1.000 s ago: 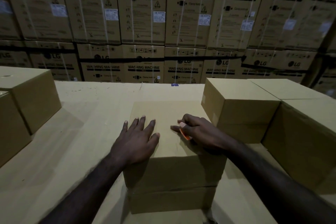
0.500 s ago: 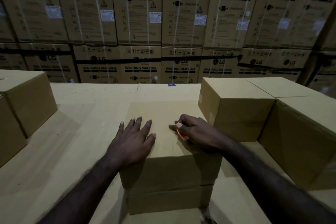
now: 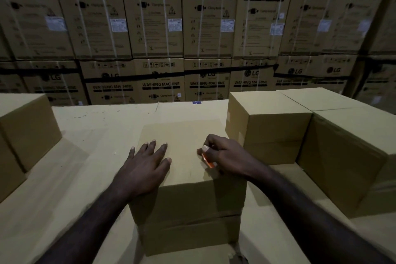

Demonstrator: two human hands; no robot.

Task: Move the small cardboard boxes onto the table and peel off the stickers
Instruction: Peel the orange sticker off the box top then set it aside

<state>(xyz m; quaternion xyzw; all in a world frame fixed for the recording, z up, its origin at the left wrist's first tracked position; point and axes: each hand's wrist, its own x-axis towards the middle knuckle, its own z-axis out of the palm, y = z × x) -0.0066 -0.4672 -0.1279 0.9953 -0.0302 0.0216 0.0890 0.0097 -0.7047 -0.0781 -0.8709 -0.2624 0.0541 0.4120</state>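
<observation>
A small plain cardboard box (image 3: 188, 203) stands on the table (image 3: 90, 135) right in front of me. My left hand (image 3: 147, 165) lies flat on the left part of its top, fingers spread. My right hand (image 3: 225, 154) rests on the right part of the top with fingers curled, pinching an orange sticker (image 3: 207, 159) that lifts off the cardboard. More small boxes stand on the table: a group at the right (image 3: 270, 126) and others at the left (image 3: 27, 126).
A wall of stacked LG washing machine cartons (image 3: 192, 28) rises behind the table's far edge. Bare tabletop lies between the middle box and the boxes at the left. The boxes at the right stand close to my right hand.
Both hands stay on the box top. My right hand has worked the orange sticker a little further up off the cardboard. The view has shifted slightly.
</observation>
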